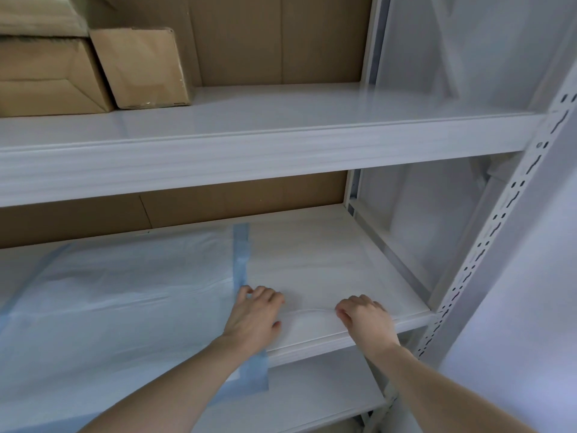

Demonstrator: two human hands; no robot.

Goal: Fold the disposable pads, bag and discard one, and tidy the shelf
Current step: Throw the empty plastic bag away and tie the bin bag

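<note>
One disposable pad (125,276) is lying spread over the left and middle of the lower shelf (406,320), its near portion hanging over the shelf's front edge. White, thin, slightly crinkled sheet with a pale blue border strip (242,254) running from the back of the shelf to the front edge and down past it.

The left hand (254,317) is resting on the pad's right border near the front edge, fingers curled down onto the strip; whether it is pinching the edge, cannot tell. The right hand (365,317) is sitting further right near the front edge, fingers curled and apparently pinching a thin fold or crease in a white layer there; blurred, so not certain what that layer is.

Judgement: folding step is just beginning. Next move probably calls for lifting the right edge and carrying it leftward, keeping the limp sheet flat.

Outward: glossy white metal shelving, slotted upright (512,214) at right, brown cardboard backing. Two cardboard boxes (137,67) are sitting at the upper shelf's left end.
</note>
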